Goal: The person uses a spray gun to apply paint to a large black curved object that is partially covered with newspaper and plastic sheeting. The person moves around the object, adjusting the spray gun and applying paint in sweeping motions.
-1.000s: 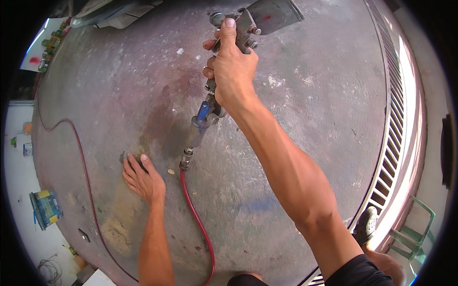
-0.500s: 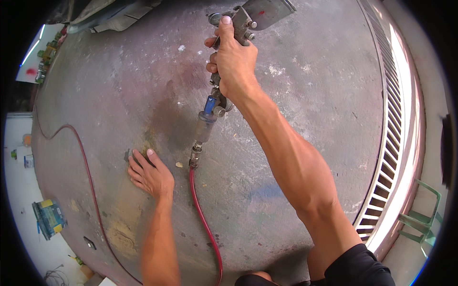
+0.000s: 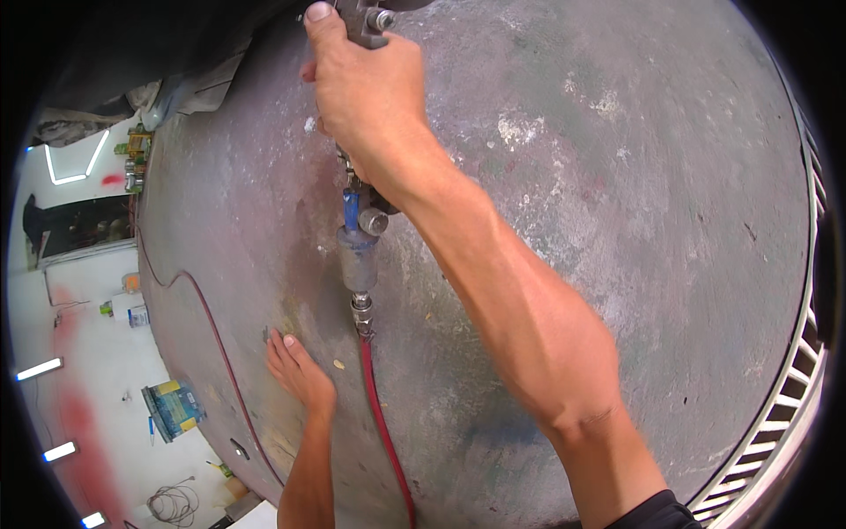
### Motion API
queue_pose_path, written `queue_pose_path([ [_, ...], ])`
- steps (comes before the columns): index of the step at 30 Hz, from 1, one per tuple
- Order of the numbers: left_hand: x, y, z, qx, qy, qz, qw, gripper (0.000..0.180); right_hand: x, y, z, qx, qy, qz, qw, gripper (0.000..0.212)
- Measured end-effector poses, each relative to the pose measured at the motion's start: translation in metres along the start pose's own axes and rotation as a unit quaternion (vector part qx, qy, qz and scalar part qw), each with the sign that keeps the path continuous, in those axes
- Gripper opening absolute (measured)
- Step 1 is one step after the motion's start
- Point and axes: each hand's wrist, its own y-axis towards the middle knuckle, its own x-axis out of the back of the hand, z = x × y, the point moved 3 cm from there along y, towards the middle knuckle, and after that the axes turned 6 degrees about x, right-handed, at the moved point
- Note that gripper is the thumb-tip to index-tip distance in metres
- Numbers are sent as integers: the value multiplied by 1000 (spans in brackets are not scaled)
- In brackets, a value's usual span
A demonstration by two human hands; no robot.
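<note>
My right hand (image 3: 374,101) is wrapped round the handle of a paint spray gun (image 3: 363,22) at the top of the picture. Its thumb is up at the gun's body, and the upper edge cuts off most of the gun's head. Below the grip hang a blue fitting and a cloudy cylindrical air filter (image 3: 359,260) with a small round gauge or knob. A red air hose (image 3: 381,414) runs from its metal coupling down to the lower edge. My left hand (image 3: 302,370), holding nothing, has its fingers stretched out left of the hose; whether it touches the floor I cannot tell.
Stained concrete floor (image 3: 546,291) spreads underneath. A slatted drain grate (image 3: 797,375) curves along the right. Dark vehicle bodywork (image 3: 207,84) overhangs at upper left. Leftward lie a second thin hose (image 3: 216,331), a blue-and-yellow box (image 3: 176,410) and a coiled cable (image 3: 174,502) by the white wall.
The view has swung, showing more of the left wall and less of the grate. My right hand and the spray gun sit higher and further left, with the gun's cup now out of view.
</note>
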Motion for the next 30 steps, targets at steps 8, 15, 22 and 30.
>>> queue_pose_path([
  [8,-1,7,7,-29,-17,-12,999,65,22,5,18,-26,-13,-15,999,50],
  [15,0,3,6,-24,-8,-20,999,65,30,8,23,-41,40,-7,998,48],
  [22,0,2,5,-15,-18,-9,1000,67,40,20,27,-38,72,5,997,50],
  [30,0,3,8,-20,-20,-10,1000,68,42,23,30,-91,76,15,993,52],
])
